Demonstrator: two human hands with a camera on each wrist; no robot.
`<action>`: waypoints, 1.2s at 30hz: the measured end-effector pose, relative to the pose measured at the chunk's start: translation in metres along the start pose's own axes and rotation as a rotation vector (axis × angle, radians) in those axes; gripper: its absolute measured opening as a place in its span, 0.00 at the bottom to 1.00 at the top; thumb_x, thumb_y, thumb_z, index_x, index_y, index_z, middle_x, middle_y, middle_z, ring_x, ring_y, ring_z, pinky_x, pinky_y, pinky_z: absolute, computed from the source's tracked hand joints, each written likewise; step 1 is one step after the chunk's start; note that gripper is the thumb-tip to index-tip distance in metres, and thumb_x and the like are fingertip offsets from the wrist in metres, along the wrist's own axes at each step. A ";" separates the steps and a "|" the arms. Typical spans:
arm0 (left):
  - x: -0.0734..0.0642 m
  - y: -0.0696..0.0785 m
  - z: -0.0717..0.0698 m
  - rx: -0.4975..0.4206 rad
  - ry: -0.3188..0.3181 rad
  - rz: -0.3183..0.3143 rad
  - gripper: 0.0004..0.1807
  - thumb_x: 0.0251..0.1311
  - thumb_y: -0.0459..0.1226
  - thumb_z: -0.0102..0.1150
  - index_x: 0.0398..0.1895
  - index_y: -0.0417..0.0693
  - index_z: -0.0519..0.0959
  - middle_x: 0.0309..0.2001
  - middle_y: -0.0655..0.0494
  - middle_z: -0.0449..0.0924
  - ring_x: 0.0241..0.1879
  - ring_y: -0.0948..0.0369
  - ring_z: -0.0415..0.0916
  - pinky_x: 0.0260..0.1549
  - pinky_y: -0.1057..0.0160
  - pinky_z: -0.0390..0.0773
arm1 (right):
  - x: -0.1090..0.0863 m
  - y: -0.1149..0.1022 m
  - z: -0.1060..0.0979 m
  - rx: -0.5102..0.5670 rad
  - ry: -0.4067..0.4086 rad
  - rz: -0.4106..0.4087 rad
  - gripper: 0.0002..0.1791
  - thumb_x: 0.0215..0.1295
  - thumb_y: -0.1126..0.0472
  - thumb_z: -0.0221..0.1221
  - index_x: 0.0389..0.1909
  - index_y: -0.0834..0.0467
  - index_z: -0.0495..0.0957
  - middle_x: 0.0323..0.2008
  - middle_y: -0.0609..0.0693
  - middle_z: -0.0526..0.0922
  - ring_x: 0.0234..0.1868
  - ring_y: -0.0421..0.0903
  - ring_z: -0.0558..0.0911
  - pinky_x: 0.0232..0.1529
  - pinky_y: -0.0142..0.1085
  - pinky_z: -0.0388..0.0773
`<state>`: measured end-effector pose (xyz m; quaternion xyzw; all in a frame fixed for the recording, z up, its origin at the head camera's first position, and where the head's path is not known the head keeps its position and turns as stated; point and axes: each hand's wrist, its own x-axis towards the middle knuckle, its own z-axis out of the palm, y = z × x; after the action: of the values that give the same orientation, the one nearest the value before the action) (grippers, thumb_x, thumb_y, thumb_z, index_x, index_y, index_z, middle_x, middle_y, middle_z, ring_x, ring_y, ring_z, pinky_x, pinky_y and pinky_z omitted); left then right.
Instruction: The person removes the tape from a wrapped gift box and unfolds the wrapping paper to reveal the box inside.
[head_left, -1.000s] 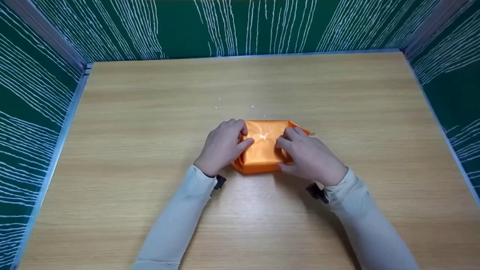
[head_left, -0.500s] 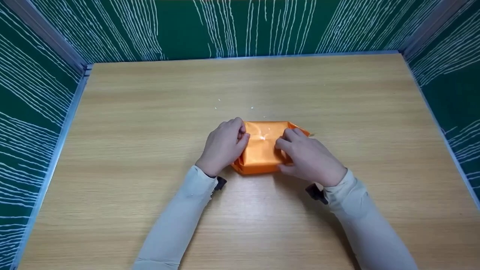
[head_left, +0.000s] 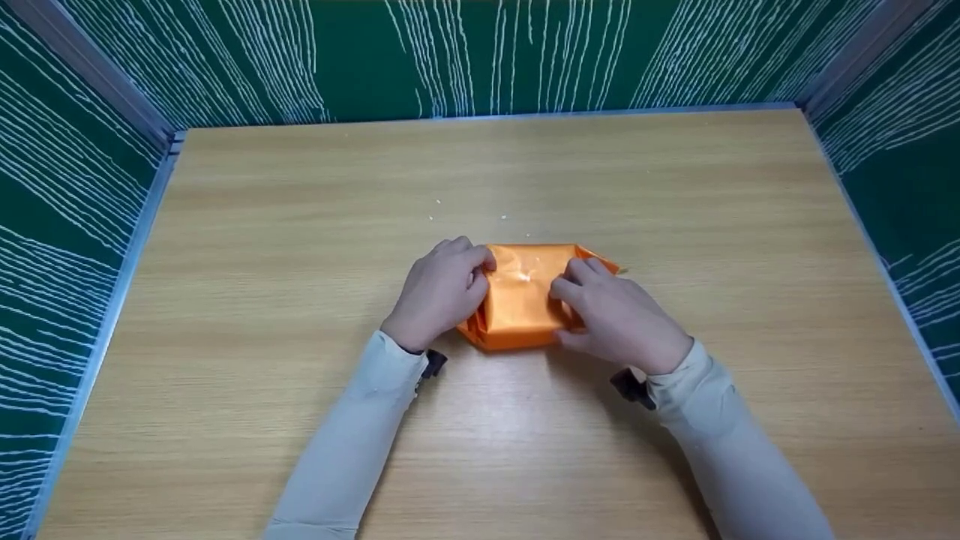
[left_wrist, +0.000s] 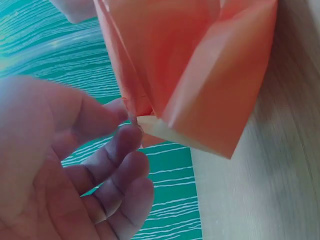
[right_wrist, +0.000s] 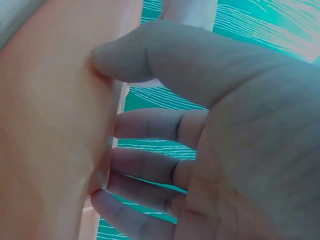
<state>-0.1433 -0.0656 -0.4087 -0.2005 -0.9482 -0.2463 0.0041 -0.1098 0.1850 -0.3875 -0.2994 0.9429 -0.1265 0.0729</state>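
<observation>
An orange paper-wrapped package (head_left: 523, 300) lies in the middle of the table in the head view. At its left end, my left hand (head_left: 442, 289) pinches an edge of the orange wrapping paper. Thumb and forefinger meet on that edge in the left wrist view, where a loose paper flap (left_wrist: 215, 95) with a pale underside juts out beside the left hand (left_wrist: 75, 160). My right hand (head_left: 619, 311) holds the package's right part, fingers bent on its top and thumb at its near side. The right wrist view shows the thumb and fingertips of the right hand (right_wrist: 220, 125) against the orange paper (right_wrist: 50, 130).
The package rests on a wooden table (head_left: 300, 195). A few tiny white scraps (head_left: 504, 217) lie beyond it. Green walls with white streaks (head_left: 360, 60) border the far side and both flanks, with blue edging (head_left: 105, 330) along the table.
My left thumb has drawn back from the package's top to its left edge, and the left hand has shifted slightly left. The right hand stays in place on the package.
</observation>
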 end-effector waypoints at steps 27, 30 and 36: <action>0.002 0.003 0.007 -0.129 0.096 -0.087 0.06 0.71 0.35 0.54 0.47 0.48 0.78 0.34 0.60 0.76 0.36 0.58 0.72 0.36 0.60 0.74 | 0.002 0.000 0.000 0.000 -0.016 0.008 0.23 0.57 0.51 0.75 0.49 0.55 0.80 0.43 0.51 0.71 0.46 0.52 0.70 0.34 0.43 0.73; 0.002 0.002 0.004 -0.129 0.092 -0.104 0.07 0.70 0.35 0.55 0.48 0.48 0.78 0.33 0.60 0.75 0.35 0.58 0.72 0.34 0.60 0.73 | 0.001 0.000 0.000 0.007 -0.002 -0.003 0.22 0.57 0.53 0.76 0.48 0.56 0.80 0.42 0.51 0.71 0.45 0.51 0.70 0.33 0.42 0.72; 0.002 0.000 -0.002 -0.103 0.076 -0.120 0.10 0.70 0.34 0.55 0.50 0.49 0.80 0.32 0.60 0.77 0.33 0.58 0.73 0.33 0.59 0.74 | 0.000 0.002 0.000 0.016 0.030 -0.039 0.20 0.56 0.56 0.75 0.45 0.57 0.79 0.39 0.51 0.70 0.43 0.51 0.69 0.30 0.39 0.69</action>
<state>-0.1448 -0.0656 -0.4070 -0.1338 -0.9437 -0.3020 0.0148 -0.1102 0.1865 -0.3883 -0.3151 0.9368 -0.1401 0.0587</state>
